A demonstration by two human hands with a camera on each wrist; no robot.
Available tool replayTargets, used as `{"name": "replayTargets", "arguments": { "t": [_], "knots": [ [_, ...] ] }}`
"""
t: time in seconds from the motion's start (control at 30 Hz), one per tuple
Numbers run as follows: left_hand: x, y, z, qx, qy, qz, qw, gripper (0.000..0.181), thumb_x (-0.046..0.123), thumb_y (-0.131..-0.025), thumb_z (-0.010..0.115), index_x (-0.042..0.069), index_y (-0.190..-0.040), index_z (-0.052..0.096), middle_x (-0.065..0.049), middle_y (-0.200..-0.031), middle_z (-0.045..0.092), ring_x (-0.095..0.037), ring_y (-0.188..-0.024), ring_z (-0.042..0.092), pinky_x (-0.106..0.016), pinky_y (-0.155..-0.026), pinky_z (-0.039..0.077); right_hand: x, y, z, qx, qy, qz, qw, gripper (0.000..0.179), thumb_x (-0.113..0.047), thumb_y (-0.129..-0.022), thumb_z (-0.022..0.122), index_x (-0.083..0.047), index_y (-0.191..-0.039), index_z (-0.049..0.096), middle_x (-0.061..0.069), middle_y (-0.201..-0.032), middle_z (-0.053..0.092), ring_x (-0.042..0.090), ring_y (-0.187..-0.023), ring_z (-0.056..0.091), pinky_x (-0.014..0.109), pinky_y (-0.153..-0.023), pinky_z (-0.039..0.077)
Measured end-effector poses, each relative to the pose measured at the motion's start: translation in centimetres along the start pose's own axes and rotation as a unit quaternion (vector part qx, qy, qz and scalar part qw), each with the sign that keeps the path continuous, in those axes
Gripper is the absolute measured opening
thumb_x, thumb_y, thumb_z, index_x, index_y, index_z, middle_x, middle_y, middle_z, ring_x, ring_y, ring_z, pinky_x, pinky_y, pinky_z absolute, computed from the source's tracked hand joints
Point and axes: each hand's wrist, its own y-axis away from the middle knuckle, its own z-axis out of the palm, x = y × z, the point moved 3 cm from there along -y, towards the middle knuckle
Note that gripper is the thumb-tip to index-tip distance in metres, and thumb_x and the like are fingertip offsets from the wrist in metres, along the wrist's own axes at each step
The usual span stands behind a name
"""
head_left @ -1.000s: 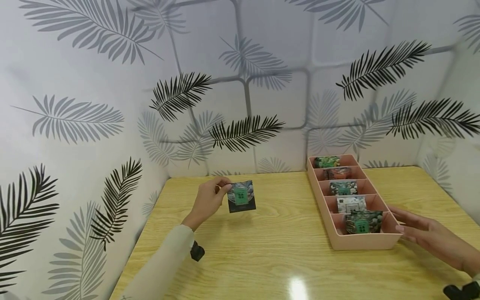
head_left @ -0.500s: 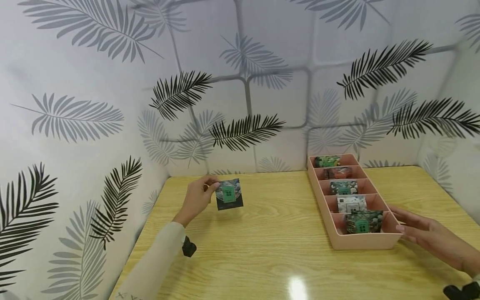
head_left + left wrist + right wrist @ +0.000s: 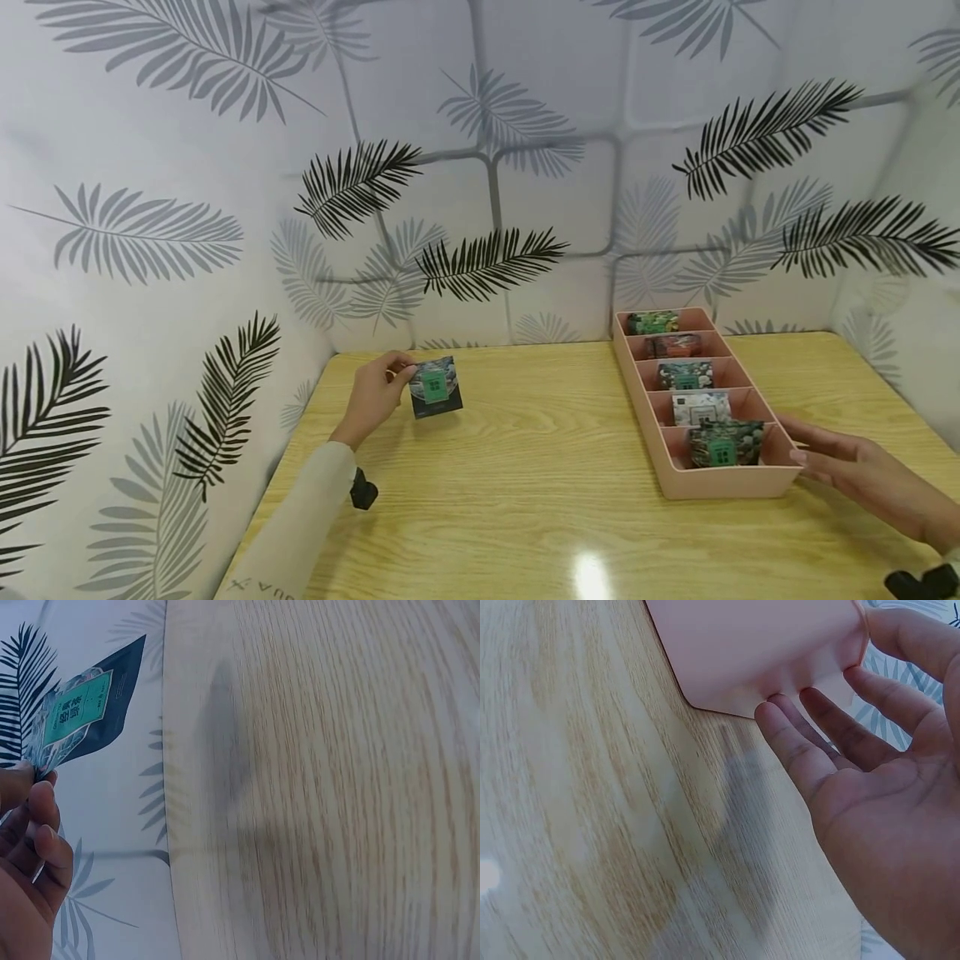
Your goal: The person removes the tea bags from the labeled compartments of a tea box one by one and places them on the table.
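My left hand (image 3: 377, 393) pinches a small dark sachet (image 3: 436, 388) with a green label by its upper left corner, between thumb and fingers. The sachet hangs above the table's left half, and its label also shows in the left wrist view. At the right stands a pink divided tray (image 3: 731, 482) with a row of compartments, a packet in each. The nearest packet (image 3: 726, 444) is dark with a green label. Fairly straight fingers of my right hand (image 3: 862, 471) touch the tray's right side near its front corner; the right wrist view shows their tips against the pink wall.
The pale wood table (image 3: 525, 492) reaches back to a wall (image 3: 540, 192) with printed leaves, which also closes in on the left. A white packet (image 3: 701, 408) lies in the tray's second compartment from the front, a reddish packet (image 3: 675, 346) farther back.
My left hand has moved left with the sachet, away from the tray. The right hand and the tray stay where they were.
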Motion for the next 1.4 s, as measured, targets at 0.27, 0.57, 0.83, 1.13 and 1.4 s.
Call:
{"name": "replayTargets", "arguments": {
  "t": [0.27, 0.57, 0.83, 1.13, 1.4],
  "knots": [
    [-1.0, -0.3, -0.2, -0.005, -0.010, -0.017, 0.9998, 0.015, 0.026, -0.097, 0.057, 0.018, -0.106, 0.065, -0.003, -0.089, 0.064, -0.019, -0.048, 0.052, -0.033, -0.046, 0.047, 0.1, 0.1, -0.3, 0.001, 0.005, 0.025, 0.9997, 0.071, -0.033, -0.101, 0.047, -0.006, -0.152, 0.006, -0.018, -0.142, 0.027, -0.018, -0.105, 0.047, 0.034, -0.092, 0.047],
    [-3.8, -0.6, -0.6, -0.004, -0.013, -0.039, 0.9992, 0.014, 0.025, -0.097, 0.057, 0.017, -0.105, 0.066, -0.005, -0.089, 0.064, -0.020, -0.050, 0.054, -0.033, -0.047, 0.048, 0.0, 0.0, -0.2, 0.010, 0.010, 0.022, 0.9997, 0.070, -0.031, -0.101, 0.049, -0.004, -0.152, 0.009, -0.009, -0.147, 0.024, -0.019, -0.104, 0.046, 0.035, -0.092, 0.047],
    [-5.6, -1.0, -0.6, -0.011, -0.022, -0.074, 0.9969, 0.016, 0.023, -0.097, 0.057, 0.014, -0.106, 0.067, -0.006, -0.089, 0.063, -0.024, -0.052, 0.056, -0.036, -0.050, 0.048, 0.1, -0.1, -0.2, 0.007, 0.008, 0.026, 0.9996, 0.070, -0.032, -0.101, 0.047, -0.005, -0.152, 0.006, -0.004, -0.151, 0.015, -0.018, -0.106, 0.046, 0.034, -0.093, 0.047],
    [-6.7, -1.7, -0.3, -0.013, -0.082, -0.076, 0.9936, 0.016, 0.024, -0.096, 0.058, 0.014, -0.103, 0.069, -0.004, -0.087, 0.065, -0.017, -0.064, 0.056, -0.033, -0.058, 0.044, 0.2, 0.0, -0.4, 0.012, 0.004, 0.029, 0.9995, 0.071, -0.031, -0.101, 0.048, -0.005, -0.152, 0.007, -0.008, -0.147, 0.021, -0.017, -0.106, 0.047, 0.034, -0.092, 0.047],
    [-8.0, -2.4, 0.0, -0.020, -0.097, -0.108, 0.9892, 0.015, 0.025, -0.097, 0.057, 0.016, -0.102, 0.069, -0.005, -0.090, 0.065, -0.019, -0.069, 0.057, -0.034, -0.060, 0.045, 0.1, 0.1, -0.3, -0.003, -0.006, 0.019, 0.9998, 0.067, -0.028, -0.103, 0.045, -0.005, -0.152, 0.006, -0.023, -0.134, 0.031, -0.015, -0.109, 0.047, 0.032, -0.093, 0.047]
  ]
}}
